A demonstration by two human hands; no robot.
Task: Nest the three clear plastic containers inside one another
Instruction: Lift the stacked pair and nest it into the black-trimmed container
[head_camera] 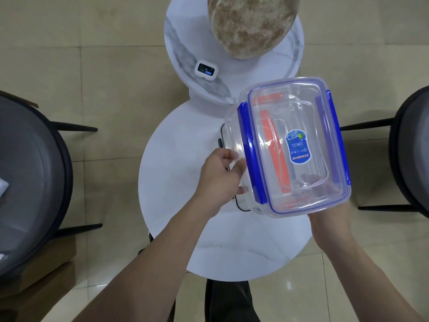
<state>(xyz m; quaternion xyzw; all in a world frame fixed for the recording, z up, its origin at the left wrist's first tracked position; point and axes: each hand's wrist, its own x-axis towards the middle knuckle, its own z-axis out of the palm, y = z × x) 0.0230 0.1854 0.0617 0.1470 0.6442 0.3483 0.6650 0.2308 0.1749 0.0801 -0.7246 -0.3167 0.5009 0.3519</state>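
Note:
A large clear plastic container [274, 108] with blue clips and a lid bearing a blue label is held above the round white table [181, 205]. Through its clear walls I see a smaller clear container with orange clips [267, 126] inside it, and the outline of another clear one within. My left hand [220, 180] grips the large container's left side. My right hand [329, 214] holds its near right corner from below, fingers partly hidden under the plastic. A dark-rimmed flat object lies under the container, mostly hidden.
A second, marbled round table [185, 54] stands behind, carrying a small white device with a screen [206, 70] and a big speckled brown vase [250, 24]. Dark grey chairs stand at the left [30, 177] and right [413, 149]. Beige tile floor surrounds.

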